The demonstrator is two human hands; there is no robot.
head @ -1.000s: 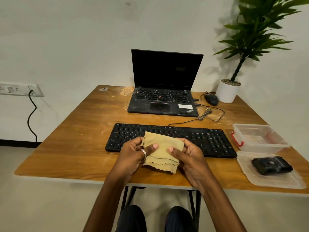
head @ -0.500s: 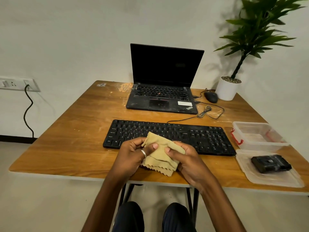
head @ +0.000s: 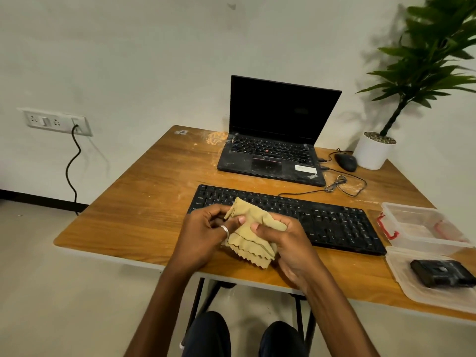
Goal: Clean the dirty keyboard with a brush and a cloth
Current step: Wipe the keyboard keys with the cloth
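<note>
**Two hands ready the cloth; the keyboard is not yet wiped**

The wooden table point(head: 144, 191) carries everything, and its far part is dusted with pale crumbs. A potted plant point(head: 373, 150) stands at the far right corner. Left of it is an open laptop point(head: 273, 161) with a dark screen. Nearer the person, the black keyboard point(head: 322, 222) lies flat across the middle of the table, its cable trailing off toward the laptop. Just to its right sits a clear plastic box point(head: 422, 225). In front of the box is a lid point(head: 412, 287) with a black object point(head: 443, 274) lying on it; whether that is the brush cannot be told.

Both hands hover over the near part of the table, in front of the keyboard's left half, and both grasp the same thing. The left hand point(head: 203, 235) pinches the left side of the tan cloth point(head: 253, 235) between its thumb and curled fingers. The right hand point(head: 291, 246) clasps the right side, thumb on top and fingers wrapped beneath. The cloth is folded into layers. Its scalloped edges hang toward the person and its upper corner rises in front of the left-hand keys; whether it touches them cannot be told. A silver ring point(head: 224, 230) sits on a left finger.

The step in hand looks like gathering the cloth into a pad, so the wipe itself seems not yet begun. The next move probably calls for one hand to take the folded pad alone and lower it flat onto the keys. The other hand would then steady the keyboard's frame so it does not slide. Light strokes along the rows, from the left end toward the box, should suit the shallow keys.
</note>
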